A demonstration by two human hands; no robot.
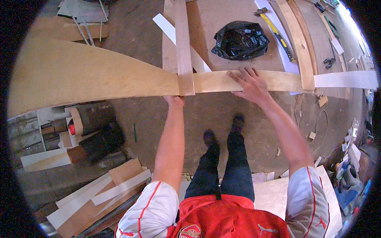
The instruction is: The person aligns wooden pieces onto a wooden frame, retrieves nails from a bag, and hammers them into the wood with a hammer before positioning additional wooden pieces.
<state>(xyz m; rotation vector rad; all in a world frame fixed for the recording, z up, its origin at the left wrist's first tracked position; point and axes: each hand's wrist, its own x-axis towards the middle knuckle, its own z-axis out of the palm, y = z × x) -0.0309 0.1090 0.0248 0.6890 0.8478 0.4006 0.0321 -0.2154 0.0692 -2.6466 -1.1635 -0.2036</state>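
Observation:
A long pale wooden rail (214,81) runs across in front of me. My right hand (252,85) grips it, with fingers over the top and far side and the thumb by the near edge. At the rail's left end a narrow wooden crosspiece (185,47) lies over it, pointing away from me. A broad tan board (91,73) tapers in from the left to that joint. Beneath the joint's near edge is my left hand (174,100), its fingers hidden under the wood. Another wooden crosspiece (303,59) overlaps the rail farther right.
Beyond the rail lie a crumpled black plastic bag (241,41) and a hammer (278,33) with a yellow and black handle. A white strip (345,80) extends at the right. Offcut boards (99,194) are piled at lower left; a thin cord (326,125) lies on the floor.

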